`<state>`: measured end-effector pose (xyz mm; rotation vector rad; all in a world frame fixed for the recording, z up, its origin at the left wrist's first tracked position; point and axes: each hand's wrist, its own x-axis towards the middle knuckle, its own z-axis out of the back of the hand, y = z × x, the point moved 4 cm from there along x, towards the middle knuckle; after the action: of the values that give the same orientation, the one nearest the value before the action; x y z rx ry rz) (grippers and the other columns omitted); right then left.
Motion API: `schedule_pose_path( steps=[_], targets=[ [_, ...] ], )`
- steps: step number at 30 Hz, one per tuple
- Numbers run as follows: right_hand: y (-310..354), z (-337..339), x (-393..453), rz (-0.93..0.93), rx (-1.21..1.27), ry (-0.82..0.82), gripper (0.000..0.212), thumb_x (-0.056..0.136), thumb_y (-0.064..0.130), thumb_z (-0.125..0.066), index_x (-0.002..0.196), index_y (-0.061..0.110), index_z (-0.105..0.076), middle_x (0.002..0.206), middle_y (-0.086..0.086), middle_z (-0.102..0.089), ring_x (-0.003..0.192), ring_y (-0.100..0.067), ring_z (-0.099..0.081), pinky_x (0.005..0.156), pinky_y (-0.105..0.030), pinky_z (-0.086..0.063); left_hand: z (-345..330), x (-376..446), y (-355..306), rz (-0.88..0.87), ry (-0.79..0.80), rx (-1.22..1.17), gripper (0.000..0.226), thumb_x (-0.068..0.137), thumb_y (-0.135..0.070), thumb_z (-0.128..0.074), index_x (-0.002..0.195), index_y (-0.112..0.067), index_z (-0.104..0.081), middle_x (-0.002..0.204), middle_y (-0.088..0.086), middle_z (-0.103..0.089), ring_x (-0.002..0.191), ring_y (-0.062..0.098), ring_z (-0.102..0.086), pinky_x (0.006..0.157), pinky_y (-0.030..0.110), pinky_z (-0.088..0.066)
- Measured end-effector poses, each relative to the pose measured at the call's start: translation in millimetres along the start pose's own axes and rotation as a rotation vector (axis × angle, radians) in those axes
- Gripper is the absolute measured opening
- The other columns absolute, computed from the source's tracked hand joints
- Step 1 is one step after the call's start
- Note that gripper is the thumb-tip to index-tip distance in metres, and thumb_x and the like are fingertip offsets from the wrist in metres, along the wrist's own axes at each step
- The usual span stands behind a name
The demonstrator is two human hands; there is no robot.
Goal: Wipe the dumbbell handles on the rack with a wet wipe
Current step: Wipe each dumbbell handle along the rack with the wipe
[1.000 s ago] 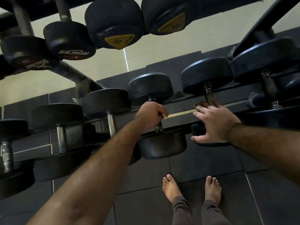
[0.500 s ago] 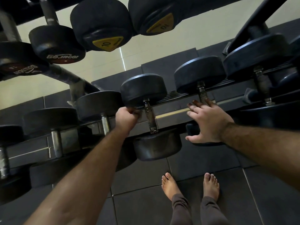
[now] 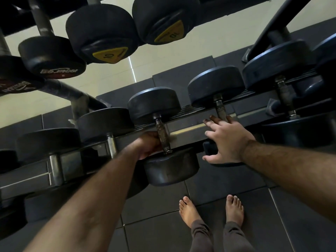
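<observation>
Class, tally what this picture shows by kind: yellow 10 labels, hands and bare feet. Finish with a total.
Yellow 10 labels: 2
Hands, left hand and right hand: 2
Bare feet: 2
Total: 6

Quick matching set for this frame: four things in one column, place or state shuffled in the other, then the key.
1. left hand
2. right hand
3. yellow "10" label
4. bare feet

A. on the dark floor tiles
B. fingers spread flat, resting on the black rack shelf
C. on a black round dumbbell head, upper tier
D. curled beside the dark metal dumbbell handle

Pairs: 1-D, 2-B, 3-C, 4-A
</observation>
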<state>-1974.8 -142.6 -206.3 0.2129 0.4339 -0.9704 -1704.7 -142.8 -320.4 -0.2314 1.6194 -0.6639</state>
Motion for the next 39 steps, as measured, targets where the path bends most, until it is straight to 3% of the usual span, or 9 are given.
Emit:
schedule_pose_path(
  steps=[2,7,12,17,21,26,30,35,39],
  targets=[
    [0,-1,0,0.004,-0.002,-0.004,0.101,0.072,0.095,-0.041,0.130,0.019,-0.074,0.165,-0.008,-0.049,0.140,-0.029,-0.058,0.103,-0.048,-0.050,12,1,7,0.086,0.102,0.065,0.034,0.095,0.021,-0.049,0.096,-0.005,-0.072,0.088,0.009,-0.076,0.069,0.010,-0.075,0.064,0.023,-0.062],
    [1,-3,2,0.005,-0.023,0.031,0.103,0.073,0.095,-0.040,0.132,0.018,-0.073,0.165,-0.010,-0.049,0.144,-0.030,-0.055,0.107,-0.050,-0.049,20,16,-17,-0.083,-0.123,-0.348,0.048,0.094,0.026,-0.033,0.107,-0.007,-0.067,0.097,0.007,-0.071,0.073,0.008,-0.073,0.060,0.021,-0.059],
    [0,-2,1,-0.004,-0.021,0.027,0.104,0.073,0.094,-0.039,0.135,0.018,-0.072,0.165,-0.009,-0.049,0.142,-0.029,-0.057,0.107,-0.050,-0.049,23,0,1,0.137,0.048,0.050,0.040,0.098,0.023,-0.038,0.097,-0.007,-0.065,0.096,0.011,-0.067,0.079,0.019,-0.071,0.066,0.029,-0.065],
    [1,-1,2,-0.005,-0.023,0.046,0.104,0.073,0.094,-0.039,0.135,0.016,-0.072,0.163,-0.010,-0.051,0.143,-0.030,-0.056,0.107,-0.051,-0.050,18,16,-13,-0.086,-0.054,-0.423,0.051,0.094,0.026,-0.033,0.110,-0.007,-0.069,0.098,0.007,-0.077,0.081,0.011,-0.076,0.065,0.024,-0.062],
    [1,-2,1,-0.007,-0.027,0.055,0.104,0.074,0.093,-0.041,0.135,0.015,-0.072,0.161,-0.011,-0.053,0.141,-0.031,-0.058,0.107,-0.052,-0.051,23,13,13,0.096,0.117,0.071,0.039,0.097,0.018,-0.047,0.105,-0.008,-0.075,0.098,0.009,-0.077,0.082,0.017,-0.076,0.073,0.030,-0.065],
    [4,0,1,-0.025,-0.016,0.028,0.107,0.072,0.093,-0.042,0.144,0.017,-0.067,0.163,-0.008,-0.051,0.145,-0.029,-0.054,0.112,-0.053,-0.046,21,18,-15,-0.078,-0.013,-0.375,0.053,0.094,0.024,-0.031,0.114,-0.007,-0.069,0.102,0.006,-0.079,0.087,0.013,-0.077,0.075,0.028,-0.064],
    [3,-2,0,-0.044,0.009,0.007,0.112,0.072,0.093,-0.046,0.155,0.018,-0.056,0.160,-0.008,-0.055,0.147,-0.030,-0.052,0.116,-0.058,-0.044,9,1,-3,0.078,0.145,0.151,0.041,0.092,0.025,-0.041,0.095,-0.004,-0.069,0.088,0.008,-0.074,0.072,0.011,-0.074,0.061,0.022,-0.060],
    [4,-3,0,-0.046,0.006,0.003,0.116,0.073,0.093,-0.044,0.161,0.018,-0.049,0.161,-0.007,-0.053,0.149,-0.030,-0.050,0.118,-0.061,-0.041,28,11,-16,-0.135,-0.126,-0.228,0.043,0.092,0.026,-0.039,0.093,-0.008,-0.064,0.084,0.003,-0.068,0.075,0.012,-0.066,0.064,0.024,-0.060],
    [4,-2,0,-0.041,0.001,0.012,0.115,0.074,0.092,-0.043,0.161,0.017,-0.048,0.162,-0.008,-0.053,0.149,-0.030,-0.050,0.119,-0.062,-0.040,20,-3,8,0.092,0.130,0.090,0.027,0.096,0.018,-0.051,0.102,-0.003,-0.068,0.086,0.007,-0.076,0.080,0.017,-0.075,0.079,0.031,-0.065]
  ],
)
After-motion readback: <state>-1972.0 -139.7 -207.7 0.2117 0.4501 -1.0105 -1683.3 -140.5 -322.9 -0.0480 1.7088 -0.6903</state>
